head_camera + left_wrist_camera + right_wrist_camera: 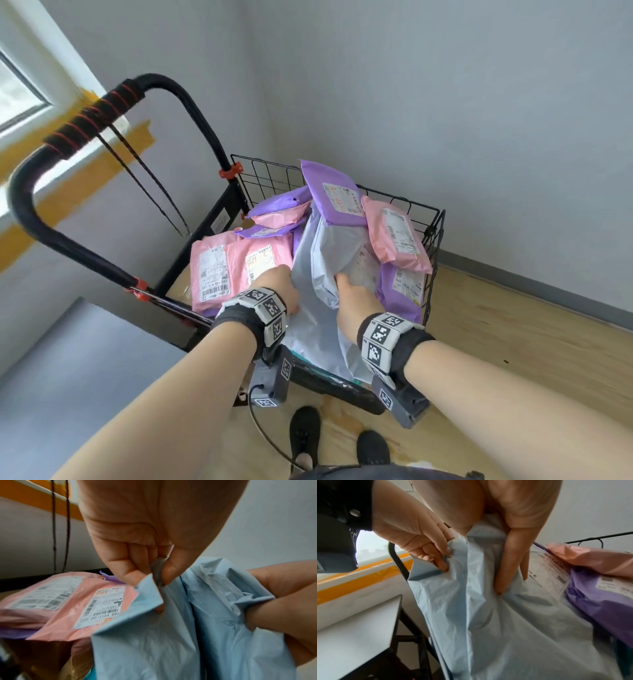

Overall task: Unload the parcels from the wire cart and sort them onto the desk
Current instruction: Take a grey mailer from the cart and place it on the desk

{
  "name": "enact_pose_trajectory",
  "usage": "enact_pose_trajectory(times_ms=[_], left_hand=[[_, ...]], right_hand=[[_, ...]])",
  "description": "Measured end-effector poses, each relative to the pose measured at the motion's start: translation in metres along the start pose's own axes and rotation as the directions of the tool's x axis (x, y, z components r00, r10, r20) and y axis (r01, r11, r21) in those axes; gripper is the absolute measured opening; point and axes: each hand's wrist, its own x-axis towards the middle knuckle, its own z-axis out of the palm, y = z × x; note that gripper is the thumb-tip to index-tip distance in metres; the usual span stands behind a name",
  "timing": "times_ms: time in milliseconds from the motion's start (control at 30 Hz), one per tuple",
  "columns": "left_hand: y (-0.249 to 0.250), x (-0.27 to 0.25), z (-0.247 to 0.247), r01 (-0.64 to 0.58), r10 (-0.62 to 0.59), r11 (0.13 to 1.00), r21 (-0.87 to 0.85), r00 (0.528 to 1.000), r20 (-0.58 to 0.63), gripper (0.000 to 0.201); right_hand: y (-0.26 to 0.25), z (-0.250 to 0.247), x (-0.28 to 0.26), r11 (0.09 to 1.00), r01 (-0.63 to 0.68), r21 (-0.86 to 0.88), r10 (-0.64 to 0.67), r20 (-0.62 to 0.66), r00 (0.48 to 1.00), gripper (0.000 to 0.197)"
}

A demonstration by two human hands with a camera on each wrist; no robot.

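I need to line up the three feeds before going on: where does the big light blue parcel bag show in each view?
Head: light blue parcel bag at centre, in the wire cart, both hands on it.
Left wrist: it fills the lower right; left hand pinches its corner.
Right wrist: it fills the centre; right hand presses into it.
Shared landmark: the pink parcel with a white label, head and left wrist only.

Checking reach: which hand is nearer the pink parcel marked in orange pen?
Left. The left hand pinches the pale blue bag right beside that pink parcel; the right hand grips the bag farther away.
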Motion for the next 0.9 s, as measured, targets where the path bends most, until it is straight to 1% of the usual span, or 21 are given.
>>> enact_pose_trajectory(times_ms=[100, 200, 267, 333, 400, 433, 500, 533, 567, 633, 667, 767, 900], left_hand=[[0.001, -0.018, 0.001, 0.051, -0.057, 0.993, -0.110, 0.997, -0.056, 0.005], [0.002, -0.036, 0.003, 0.057, -0.087, 0.977, -0.207, 0.986, -0.140, 0.016], [0.002, -0.048, -0.001, 0.056, -0.104, 0.969, -0.241, 0.975, -0.194, 0.012], [0.000, -0.059, -0.006, 0.061, -0.117, 0.967, -0.246, 0.968, -0.220, 0.006], [-0.008, -0.068, -0.011, 0.062, -0.130, 0.964, -0.260, 0.959, -0.251, 0.007], [-0.013, -0.074, -0.015, 0.044, -0.122, 0.967, -0.252, 0.945, -0.304, 0.010], [-0.022, -0.089, -0.025, 0.007, -0.094, 0.980, -0.198, 0.896, -0.434, 0.013], [-0.028, -0.099, -0.029, -0.010, -0.082, 0.982, -0.187, 0.873, -0.481, 0.009], [-0.034, -0.110, -0.033, -0.020, -0.082, 0.980, -0.197, 0.862, -0.499, 0.004], [-0.051, -0.130, -0.040, -0.007, -0.117, 0.971, -0.239, 0.857, -0.502, 0.003], [-0.062, -0.139, -0.042, -0.007, -0.129, 0.967, -0.254, 0.847, -0.515, 0.006], [-0.110, -0.175, -0.046, 0.013, -0.171, 0.961, -0.275, 0.811, -0.560, 0.011], [-0.179, -0.231, -0.045, 0.046, -0.217, 0.959, -0.280, 0.754, -0.620, 0.010]], right_hand=[[-0.002, -0.008, -0.014, 0.998, 0.061, 0.017, -0.061, -0.012, 0.998, 0.041], [-0.005, -0.014, -0.024, 0.995, 0.090, 0.034, -0.090, -0.019, 0.996, 0.041], [-0.008, -0.017, -0.030, 0.993, 0.110, 0.047, -0.109, -0.021, 0.994, 0.043], [-0.012, -0.019, -0.037, 0.991, 0.124, 0.044, -0.123, -0.032, 0.992, 0.041], [-0.018, -0.019, -0.045, 0.990, 0.138, 0.027, -0.136, -0.051, 0.989, 0.037], [-0.022, -0.019, -0.050, 0.989, 0.145, 0.016, -0.144, -0.063, 0.988, 0.036], [-0.034, -0.018, -0.061, 0.986, 0.165, -0.006, -0.165, -0.086, 0.982, 0.035], [-0.042, -0.017, -0.066, 0.984, 0.180, -0.017, -0.181, -0.096, 0.979, 0.036], [-0.050, -0.015, -0.072, 0.981, 0.195, -0.026, -0.196, -0.106, 0.975, 0.036], [-0.071, -0.009, -0.083, 0.974, 0.226, -0.030, -0.228, -0.137, 0.964, 0.036], [-0.083, -0.005, -0.089, 0.971, 0.239, -0.024, -0.240, -0.149, 0.959, 0.036], [-0.124, 0.017, -0.108, 0.960, 0.279, -0.003, -0.276, -0.165, 0.947, 0.041], [-0.182, 0.052, -0.137, 0.932, 0.363, -0.006, -0.358, -0.181, 0.916, 0.048]])
